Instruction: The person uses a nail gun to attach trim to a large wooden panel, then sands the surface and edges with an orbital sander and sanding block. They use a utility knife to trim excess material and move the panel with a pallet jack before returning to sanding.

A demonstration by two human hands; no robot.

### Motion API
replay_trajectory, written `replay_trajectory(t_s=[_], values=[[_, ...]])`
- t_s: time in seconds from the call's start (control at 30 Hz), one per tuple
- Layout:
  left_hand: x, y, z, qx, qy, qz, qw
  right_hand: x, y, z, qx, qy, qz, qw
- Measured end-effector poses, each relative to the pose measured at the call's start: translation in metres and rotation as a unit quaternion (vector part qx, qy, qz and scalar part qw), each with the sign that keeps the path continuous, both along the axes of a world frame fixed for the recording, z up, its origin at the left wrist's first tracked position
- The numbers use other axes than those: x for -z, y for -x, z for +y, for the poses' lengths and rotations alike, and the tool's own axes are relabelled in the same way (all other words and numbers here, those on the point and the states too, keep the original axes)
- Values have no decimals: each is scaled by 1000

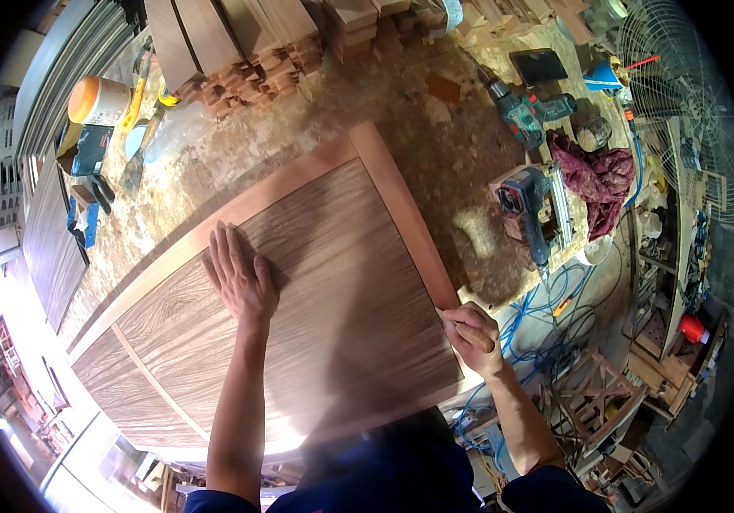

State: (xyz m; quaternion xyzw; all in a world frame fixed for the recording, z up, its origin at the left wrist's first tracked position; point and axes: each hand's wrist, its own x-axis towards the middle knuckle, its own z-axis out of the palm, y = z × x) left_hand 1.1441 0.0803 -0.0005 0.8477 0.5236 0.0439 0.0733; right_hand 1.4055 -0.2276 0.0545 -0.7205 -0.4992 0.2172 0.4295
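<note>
A large framed wooden panel point(341, 248) with dark wavy grain and paler frame strips lies flat on the worktable in front of me. My left hand point(243, 278) rests palm down on it close to the far frame strip, fingers stretched out. At the panel's right edge, my right hand point(472, 336) is closed round a wooden-handled tool point(476, 339). Its short blade touches or nearly touches the right frame strip point(405, 218). The fingers partly cover the blade, so whether it is a chisel or a scraper I cannot tell.
Stacked wood strips point(239, 51) line the worktable's point(316, 103) far side. A green cordless drill point(521, 115), a nail gun point(525, 205) and a maroon cloth point(594, 175) lie at the right. Blue hoses point(525, 321) tangle below. A white tub point(97, 103) stands far left.
</note>
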Motion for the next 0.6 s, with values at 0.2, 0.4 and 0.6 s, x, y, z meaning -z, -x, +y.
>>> replay_trajectory(t_s=[0.2,0.4,0.6], values=[[0,-3,-1,1,2,-1,1000,5,-6,-3,-2,-45,11,999],[-2,1,-1,-15,19,3,1000,-6,1,1,-47,45,-25,998],[14,28,2,1,-2,7,1000,12,30,-29,5,125,52,991]])
